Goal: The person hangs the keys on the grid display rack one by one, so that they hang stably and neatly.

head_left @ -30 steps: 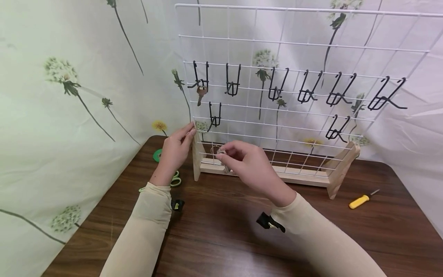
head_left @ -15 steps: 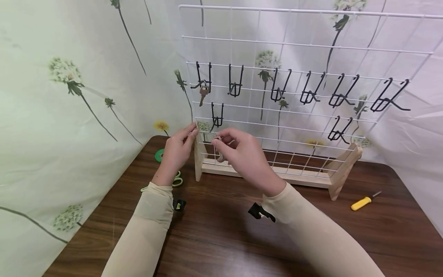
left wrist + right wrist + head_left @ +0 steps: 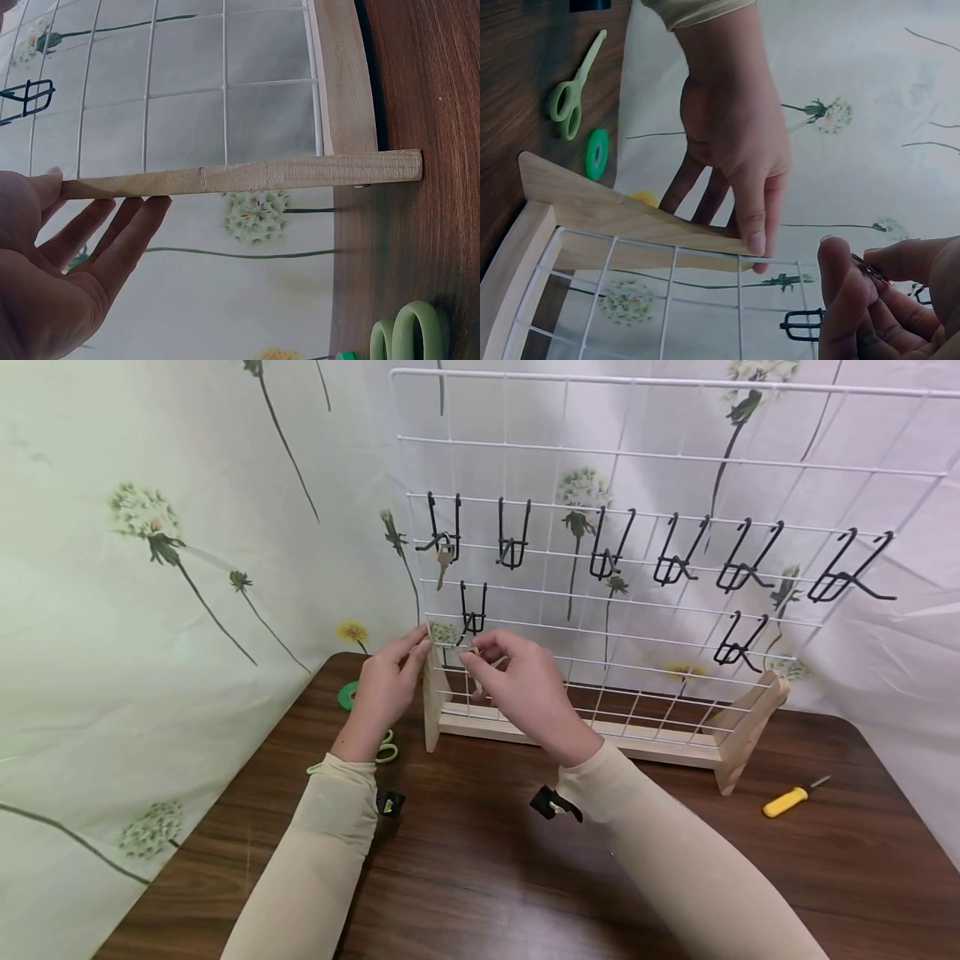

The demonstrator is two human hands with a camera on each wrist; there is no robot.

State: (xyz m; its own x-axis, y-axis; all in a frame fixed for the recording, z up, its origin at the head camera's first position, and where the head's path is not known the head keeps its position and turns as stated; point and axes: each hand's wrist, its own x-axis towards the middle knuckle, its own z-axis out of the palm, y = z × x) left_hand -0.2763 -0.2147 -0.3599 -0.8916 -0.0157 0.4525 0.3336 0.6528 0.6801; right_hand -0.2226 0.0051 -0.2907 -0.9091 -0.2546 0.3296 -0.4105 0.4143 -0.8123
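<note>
My left hand [image 3: 390, 681] pinches the upper end of the wooden side support [image 3: 432, 710] of a white wire grid rack [image 3: 585, 647]; in the left wrist view its thumb and fingers lie on opposite sides of the wood [image 3: 247, 176]. My right hand [image 3: 521, 685] pinches a small metal key [image 3: 478, 688], mostly covered by the fingers, its lower part hanging below them. These fingertips are just below the lower left black hook [image 3: 472, 620]. Another key [image 3: 444, 560] hangs from the upper left hook [image 3: 456, 527].
More black hooks hang along the grid, including a lower right hook [image 3: 738, 647]. A yellow-handled screwdriver [image 3: 786, 802] lies at the table's right. Green scissors [image 3: 568, 101] and a green tape roll [image 3: 597, 154] lie beyond the left support. A floral cloth [image 3: 210, 693] hangs behind.
My right hand has risen with the key from the grid's lower rows to just under the lower left hook. The left hand keeps its hold on the support.
</note>
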